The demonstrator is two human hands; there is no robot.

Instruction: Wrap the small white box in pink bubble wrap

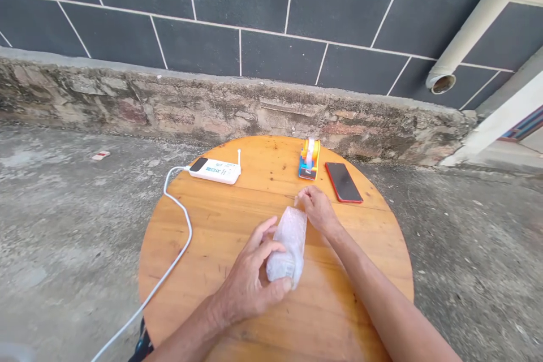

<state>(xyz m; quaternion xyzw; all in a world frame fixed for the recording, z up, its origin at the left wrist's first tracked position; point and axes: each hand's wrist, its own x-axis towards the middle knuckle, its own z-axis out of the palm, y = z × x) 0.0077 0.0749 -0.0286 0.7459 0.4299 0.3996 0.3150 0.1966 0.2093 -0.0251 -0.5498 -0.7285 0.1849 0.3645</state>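
Note:
A bubble-wrapped package (289, 237) lies on the round wooden table (178, 254), its far end narrower than its near end. What is inside the wrap is hidden. My left hand (254, 280) curves around the near end, with the thumb on the near side and the fingers on the left side and top. Beside the far right corner, my right hand (316, 206) has its fingers pinched together on a small translucent strip (296, 201) that looks like clear tape. Beyond that hand stands a tape dispenser (309, 159) in orange and blue, carrying a roll of tape.
A phone with a red edge (344, 182) lies at the right. At the back left sits a white device (215, 170) with a small antenna; its white cable (186, 226) runs off the table's left edge. A stone ledge (212, 104) and tiled wall stand behind.

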